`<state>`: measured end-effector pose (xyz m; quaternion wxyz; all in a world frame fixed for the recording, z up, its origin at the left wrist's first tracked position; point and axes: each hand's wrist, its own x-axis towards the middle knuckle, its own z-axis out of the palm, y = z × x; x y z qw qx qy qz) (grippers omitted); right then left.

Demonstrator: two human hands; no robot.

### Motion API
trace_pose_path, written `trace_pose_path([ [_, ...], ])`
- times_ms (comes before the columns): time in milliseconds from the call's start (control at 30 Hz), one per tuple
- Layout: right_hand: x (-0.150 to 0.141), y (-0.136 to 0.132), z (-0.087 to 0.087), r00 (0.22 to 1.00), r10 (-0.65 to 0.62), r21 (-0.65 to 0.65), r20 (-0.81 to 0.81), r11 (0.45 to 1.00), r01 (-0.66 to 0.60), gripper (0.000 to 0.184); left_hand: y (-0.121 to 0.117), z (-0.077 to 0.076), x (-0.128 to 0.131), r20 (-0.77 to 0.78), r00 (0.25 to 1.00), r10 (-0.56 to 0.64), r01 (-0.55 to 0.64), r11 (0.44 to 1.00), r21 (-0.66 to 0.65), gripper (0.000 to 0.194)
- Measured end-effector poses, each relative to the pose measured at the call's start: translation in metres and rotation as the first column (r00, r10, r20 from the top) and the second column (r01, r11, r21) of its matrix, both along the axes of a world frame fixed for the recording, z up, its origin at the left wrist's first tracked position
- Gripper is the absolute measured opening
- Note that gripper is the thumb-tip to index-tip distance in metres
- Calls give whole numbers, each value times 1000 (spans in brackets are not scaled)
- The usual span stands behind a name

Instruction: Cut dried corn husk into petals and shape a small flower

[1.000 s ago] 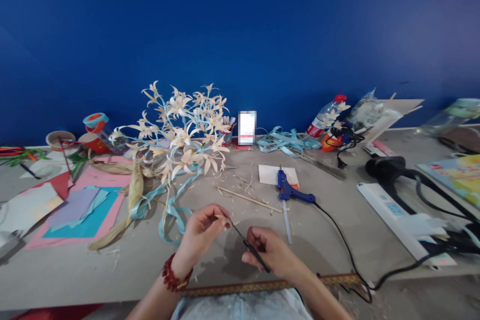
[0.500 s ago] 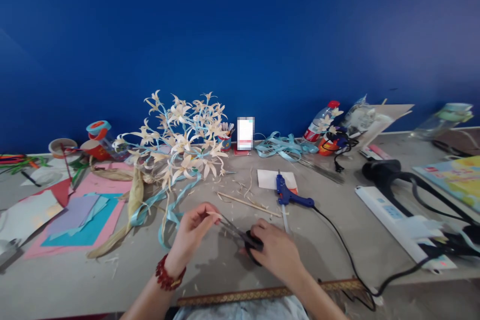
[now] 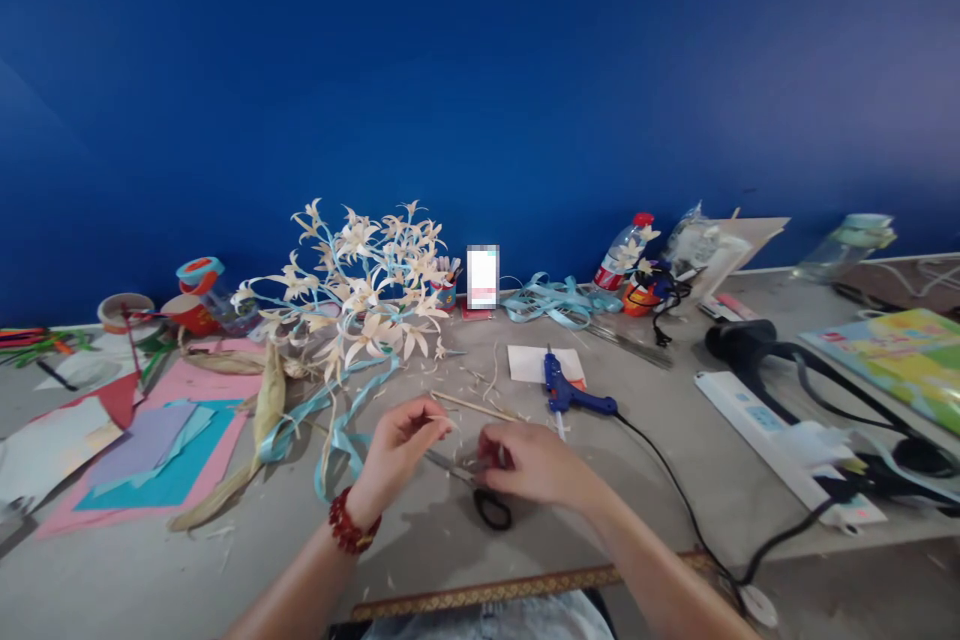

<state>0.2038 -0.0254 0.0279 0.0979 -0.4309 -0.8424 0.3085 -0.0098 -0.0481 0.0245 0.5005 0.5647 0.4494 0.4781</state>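
Observation:
My left hand point(image 3: 409, 445), with a red bead bracelet on its wrist, pinches a small pale strip point(image 3: 447, 423) between thumb and fingers. To its right, my right hand point(image 3: 529, 460) is loosely curled, its fingers a little apart, and no held thing shows in it. Black-handled scissors point(image 3: 492, 509) lie just below that hand, one loop in plain sight and part of them hidden under the fingers. Beyond my left hand stands a bunch of pale handmade flowers point(image 3: 367, 270) on light blue stems. A thin stick point(image 3: 472, 406) lies beyond both hands.
A blue glue gun point(image 3: 577, 398) rests by white paper point(image 3: 525, 363), its cord running right toward a power strip point(image 3: 780, 450). Light blue ribbon point(image 3: 555, 302) lies at the back. Dried husks point(image 3: 271, 395) and coloured paper point(image 3: 60, 520) are left; a patterned strip point(image 3: 525, 588) edges the front.
My right hand has let go of the scissors, which now lie on the table, and has shifted up toward my left hand. My left hand keeps its pinch. The view has tilted slightly up.

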Motion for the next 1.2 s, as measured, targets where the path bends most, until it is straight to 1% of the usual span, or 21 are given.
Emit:
trace_pose_path([
  [67,-11,5,10,982,-63,-4,-178,998,63,22,1,-5,3,10,1000,6,-6,1000,10,16],
  [133,-23,10,13,957,-56,15,-285,998,62,21,3,-11,5,11,1000,12,-12,999,31,16],
  [233,-34,16,4,922,-52,15,-383,998,62,21,8,-21,3,-50,997,62,-58,996,75,20],
  [300,-37,19,-7,890,-88,-86,-448,995,55,22,11,-28,-1,-97,984,152,-141,984,112,25],
  [367,-36,23,-20,855,-160,-229,-494,972,49,26,14,-32,-7,-110,958,265,-247,957,151,21],
  [400,-36,24,-25,838,-203,-295,-507,954,53,29,14,-33,-10,-122,938,323,-296,935,196,16],
  [433,-36,26,-30,821,-245,-351,-515,934,58,32,14,-32,-12,-151,916,371,-324,908,266,17],
  [467,-35,27,-35,807,-280,-400,-520,915,60,35,13,-31,-14,-199,894,402,-316,879,356,25],
  [533,-36,28,-41,784,-326,-477,-529,878,44,39,10,-28,-14,-337,848,409,-184,823,537,41],
  [600,-37,28,-46,763,-354,-545,-540,839,4,41,8,-25,-11,-461,802,379,-11,782,623,36],
  [667,-38,28,-48,735,-403,-619,-545,785,-29,40,7,-24,-7,-510,782,359,66,766,640,27],
  [733,-39,28,-48,701,-459,-675,-545,737,-42,39,7,-25,-3,-491,808,327,54,788,614,21],
  [767,-39,28,-47,687,-473,-680,-552,732,-43,39,7,-27,-2,-461,835,300,27,816,578,17],
  [833,-38,29,-45,662,-466,-643,-587,765,-31,41,7,-30,0,-374,898,231,-49,899,436,10],
  [900,-37,29,-43,653,-426,-581,-626,814,-26,35,7,-33,2,-265,949,173,-114,968,223,13],
  [967,-36,27,-42,655,-369,-514,-659,857,-35,23,6,-35,3,-156,979,133,-130,991,29,19],
  [1033,-35,25,-41,675,-301,-438,-673,898,-37,18,6,-36,4,-53,994,100,-104,990,-92,22],
  [1100,-36,23,-42,689,-271,-384,-672,923,-12,14,5,-36,5,19,997,71,-67,986,-152,23],
  [1133,-36,23,-43,690,-274,-378,-670,926,0,13,5,-36,5,26,998,66,-61,986,-153,23],
  [1167,-37,23,-44,683,-287,-388,-671,922,6,13,4,-36,4,4,998,68,-67,990,-123,21],
  [1200,-37,23,-45,668,-306,-406,-679,914,6,15,4,-36,4,-45,996,82,-84,995,-54,18],
])
